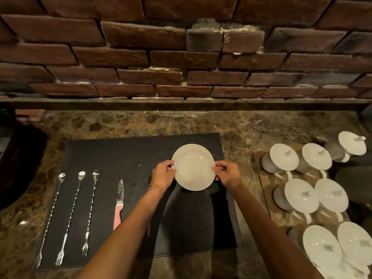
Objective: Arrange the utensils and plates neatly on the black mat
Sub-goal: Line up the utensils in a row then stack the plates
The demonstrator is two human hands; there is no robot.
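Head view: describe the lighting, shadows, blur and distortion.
Head view: dim, warm light; wide-angle bending bows the brick wall and the ledge; the arms cast a dark shadow over the black mat below the held plate; small glare spots on the plate and lidded cups; the lowest right cups are blurred.

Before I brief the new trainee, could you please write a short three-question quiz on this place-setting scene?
1. How many long bar spoons with forked ends lie on the black mat?
2. True or false: the knife has a blue handle.
3. The held white plate is gripped by: A) left hand only, B) both hands, C) right hand only.

Key: 1. Three. 2. False, it is pink. 3. B, over a second plate lying on the mat.
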